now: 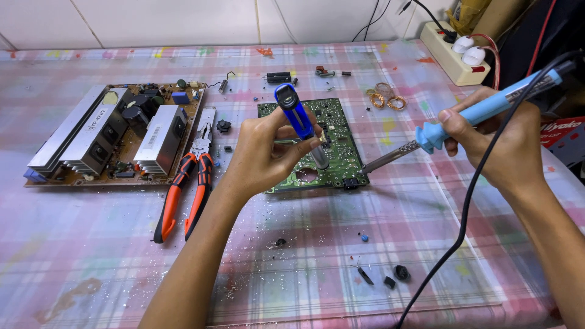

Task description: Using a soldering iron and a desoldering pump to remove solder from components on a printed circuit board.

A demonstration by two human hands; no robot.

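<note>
Left hand (265,152) clamped on blue desoldering pump (298,119), tip down on green circuit board (317,143) directly beneath. Right hand (496,143) closed around light-blue soldering iron (463,119); its tip meets the board's near edge, just left of that hand. Red-handled pliers (186,195) lie on worktop (304,256), left of left hand.

Green circuit board (332,131), pink plaid tablecloth (304,256)

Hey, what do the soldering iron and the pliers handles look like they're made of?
The soldering iron, held in the right hand, looks like matte light-blue plastic at the grip, with a dull grey metal shaft. The pliers have orange-and-black handles, probably rubbery plastic sleeves, over shiny steel jaws.
</note>
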